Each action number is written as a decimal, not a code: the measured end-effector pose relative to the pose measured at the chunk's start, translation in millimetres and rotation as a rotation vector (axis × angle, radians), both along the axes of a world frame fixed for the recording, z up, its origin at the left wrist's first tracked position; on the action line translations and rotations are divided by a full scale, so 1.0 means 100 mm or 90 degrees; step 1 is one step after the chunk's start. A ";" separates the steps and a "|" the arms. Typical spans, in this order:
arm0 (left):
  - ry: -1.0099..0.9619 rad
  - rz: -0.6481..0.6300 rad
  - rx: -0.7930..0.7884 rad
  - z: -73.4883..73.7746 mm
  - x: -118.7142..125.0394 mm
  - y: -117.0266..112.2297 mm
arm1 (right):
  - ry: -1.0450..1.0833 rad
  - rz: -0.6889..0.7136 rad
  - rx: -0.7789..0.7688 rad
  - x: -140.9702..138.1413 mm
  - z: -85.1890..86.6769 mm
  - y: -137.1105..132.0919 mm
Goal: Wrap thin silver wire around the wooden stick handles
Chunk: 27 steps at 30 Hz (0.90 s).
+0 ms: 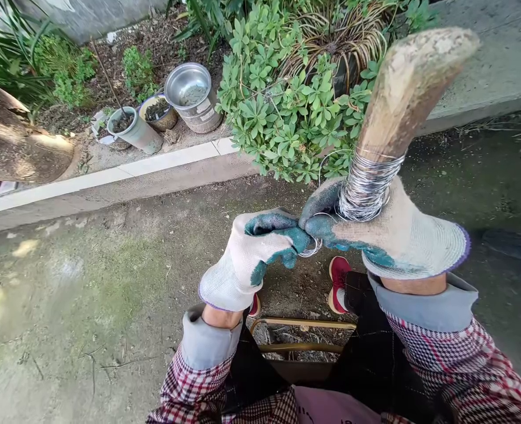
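Both my hands wear white knit gloves with green-blue coated palms and fingers. My right hand [366, 227] is closed round a thick wooden stick [397, 106], which slants up to the right. Thin silvery wire [370, 182] is wound in many turns round the stick, just above my fingers. My left hand [264, 247] is pinched shut, its fingertips meeting those of my right hand. A small loop of wire [312, 247] hangs below the touching fingertips, and a loose strand arcs up beside the stick. The stick's lower end is hidden by my right glove.
Beyond my hands, a leafy green shrub [278, 100] overhangs a white-edged planter ledge [172, 158]. On that ledge stand a metal pot [193, 97] and a pale flowerpot [136, 129]. A yellow metal frame [304, 347] is between my legs. A large log [17, 141] lies at left.
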<state>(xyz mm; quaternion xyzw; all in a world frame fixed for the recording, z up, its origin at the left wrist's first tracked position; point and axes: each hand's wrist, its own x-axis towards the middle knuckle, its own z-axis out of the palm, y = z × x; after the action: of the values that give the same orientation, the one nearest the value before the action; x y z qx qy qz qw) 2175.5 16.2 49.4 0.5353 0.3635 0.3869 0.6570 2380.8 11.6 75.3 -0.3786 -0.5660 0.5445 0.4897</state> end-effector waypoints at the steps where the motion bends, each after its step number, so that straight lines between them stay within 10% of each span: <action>1: 0.007 0.000 0.009 0.01 0.00 0.00 | 0.011 -0.011 0.000 0.00 0.00 0.00; 27: 0.058 0.017 -0.075 0.11 0.07 0.00 | -0.027 -0.063 0.028 -0.02 -0.01 -0.02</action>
<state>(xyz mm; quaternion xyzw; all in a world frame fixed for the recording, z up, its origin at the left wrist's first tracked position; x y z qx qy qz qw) 2182.9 16.6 60.2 0.5075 0.4225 0.3489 0.6650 2378.4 10.0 73.9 -0.4069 -0.5688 0.4985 0.5123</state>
